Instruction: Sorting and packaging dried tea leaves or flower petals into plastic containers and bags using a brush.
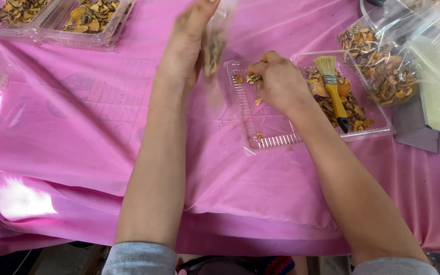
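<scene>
While the pieces are this small, the pinch matters more than speed:

Left hand: the left hand (182, 48) is closed on the top of a small clear bag (215, 46), holding it upright above the pink cloth; the bag is motion-blurred, so its mouth probably faces up, though I cannot tell for sure

Right hand: the right hand (276, 81) is pinched narrow on a few dried pieces (253, 78) over the shallow clear tray (266, 137)

Doing it well: in my judgement, keep the bag close beside the tray, its mouth held wide, and carry small pinches so that nothing falls on the cloth

Shallow tray: nearly bare, with only a few orange-brown crumbs left on its ribbed floor

Joined tray (378, 127): just to the right, touching the shallow one; it holds dried orange and brown pieces, with a yellow-handled brush (332, 86) lying on them

Large clear bag (383, 66): further right, well filled with the same dried pieces

Far-left clear boxes (72, 30): two, well apart from the hands, both holding dried pieces

Bench: covered by the pink cloth (87, 132), which hangs over the near edge
</scene>
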